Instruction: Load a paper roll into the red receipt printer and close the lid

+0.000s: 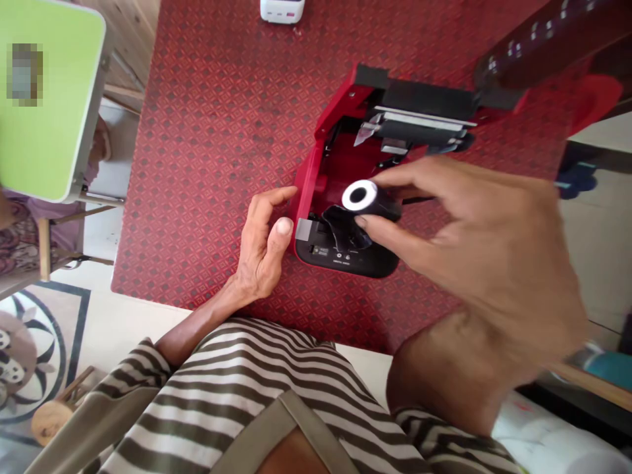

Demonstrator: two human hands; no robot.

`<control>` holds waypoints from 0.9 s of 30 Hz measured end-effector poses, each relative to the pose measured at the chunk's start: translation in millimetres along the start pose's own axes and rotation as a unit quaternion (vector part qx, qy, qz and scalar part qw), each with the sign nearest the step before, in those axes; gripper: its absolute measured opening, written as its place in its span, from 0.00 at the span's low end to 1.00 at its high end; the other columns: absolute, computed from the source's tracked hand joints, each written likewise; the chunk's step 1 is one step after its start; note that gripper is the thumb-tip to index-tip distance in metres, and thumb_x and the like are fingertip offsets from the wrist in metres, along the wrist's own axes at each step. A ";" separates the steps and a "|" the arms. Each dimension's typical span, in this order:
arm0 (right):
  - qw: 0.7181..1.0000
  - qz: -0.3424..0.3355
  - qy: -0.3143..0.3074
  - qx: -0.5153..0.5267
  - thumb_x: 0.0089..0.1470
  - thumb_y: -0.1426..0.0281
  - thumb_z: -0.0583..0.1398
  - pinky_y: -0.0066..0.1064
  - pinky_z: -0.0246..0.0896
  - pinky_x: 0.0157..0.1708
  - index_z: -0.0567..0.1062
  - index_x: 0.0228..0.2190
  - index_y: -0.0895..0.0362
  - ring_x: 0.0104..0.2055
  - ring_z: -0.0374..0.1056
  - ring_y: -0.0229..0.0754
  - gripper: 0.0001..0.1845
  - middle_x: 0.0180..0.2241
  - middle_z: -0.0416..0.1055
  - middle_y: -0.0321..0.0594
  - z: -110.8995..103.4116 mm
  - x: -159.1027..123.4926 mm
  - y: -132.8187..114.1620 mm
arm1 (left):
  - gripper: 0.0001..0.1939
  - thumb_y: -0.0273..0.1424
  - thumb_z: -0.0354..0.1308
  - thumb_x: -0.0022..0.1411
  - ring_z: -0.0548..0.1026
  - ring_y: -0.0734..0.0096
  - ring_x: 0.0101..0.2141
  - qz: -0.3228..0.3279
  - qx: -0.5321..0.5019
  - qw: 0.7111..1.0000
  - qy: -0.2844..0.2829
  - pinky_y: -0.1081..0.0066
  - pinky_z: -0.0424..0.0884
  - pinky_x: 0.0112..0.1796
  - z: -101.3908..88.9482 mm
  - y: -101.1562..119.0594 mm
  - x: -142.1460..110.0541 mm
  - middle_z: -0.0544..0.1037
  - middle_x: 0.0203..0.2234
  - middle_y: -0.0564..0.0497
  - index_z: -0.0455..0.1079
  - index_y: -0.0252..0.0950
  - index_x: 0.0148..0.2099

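A small red and black printer-like machine (307,191) lies with its lid (424,99) raised, showing a roller and a metal bar inside. Above its open bay, my right hand (494,257) pinches a black ribbon roll (359,196) with a white hollow core between thumb and fingers. A loose piece of the dark film (348,227) hangs from the roll over the machine's front panel. My left hand (261,243) rests on the table at the machine's left side, thumb and fingers apart, fingertips at or close to its red wall. It holds nothing.
A red patterned table (207,131) carries the machine. At its far edge is a white device with ports (282,12). A dark brown glossy object (548,46) stands at the upper right. To the left is a green-topped folding table (54,131), with part of a person beneath.
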State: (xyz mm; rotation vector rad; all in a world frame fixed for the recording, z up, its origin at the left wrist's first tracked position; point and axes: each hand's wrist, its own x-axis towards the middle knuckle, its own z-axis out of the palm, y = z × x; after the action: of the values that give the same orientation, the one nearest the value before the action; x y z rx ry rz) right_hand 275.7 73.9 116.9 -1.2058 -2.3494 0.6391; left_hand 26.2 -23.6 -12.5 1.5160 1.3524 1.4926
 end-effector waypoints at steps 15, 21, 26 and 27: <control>0.881 0.207 0.335 0.261 0.61 0.56 0.85 0.47 0.87 0.46 0.91 0.50 0.37 0.44 0.87 0.52 0.18 0.43 0.90 0.35 73.9 -128.1 94.3 | 0.35 0.67 0.52 0.95 0.90 0.47 0.59 -0.023 -0.014 0.999 0.034 0.43 0.85 0.60 2.5 -6.3 5.4 0.91 0.62 0.45 0.85 0.50 0.74; 0.903 0.238 0.242 0.263 0.61 0.61 0.82 0.43 0.88 0.49 0.92 0.53 0.42 0.45 0.87 0.47 0.19 0.48 0.93 0.35 93.4 -125.3 86.3 | 0.34 0.65 0.53 0.95 0.91 0.51 0.57 -0.045 -0.017 0.998 0.040 0.49 0.87 0.58 5.4 3.5 9.8 0.92 0.62 0.45 0.86 0.47 0.72; 0.911 0.250 0.214 0.247 0.65 0.62 0.79 0.47 0.89 0.55 0.92 0.56 0.42 0.46 0.88 0.48 0.19 0.51 0.94 0.36 91.0 -127.7 83.8 | 0.33 0.65 0.55 0.95 0.90 0.52 0.56 -0.064 -0.018 0.997 0.043 0.53 0.86 0.59 6.7 9.5 10.9 0.92 0.61 0.46 0.87 0.47 0.72; 0.912 0.255 0.207 0.246 0.65 0.61 0.79 0.48 0.90 0.55 0.92 0.58 0.42 0.47 0.88 0.48 0.20 0.51 0.94 0.37 88.6 -129.6 83.4 | 0.34 0.65 0.55 0.95 0.90 0.52 0.56 -0.064 -0.017 0.997 0.045 0.52 0.86 0.59 6.4 8.8 10.6 0.92 0.61 0.45 0.87 0.47 0.71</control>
State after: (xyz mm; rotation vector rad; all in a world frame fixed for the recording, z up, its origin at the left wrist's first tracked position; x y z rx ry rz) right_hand 348.9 -8.8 -22.4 -1.5252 -1.4063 0.9601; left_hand 32.8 -14.8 -2.0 1.3295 1.4409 1.5100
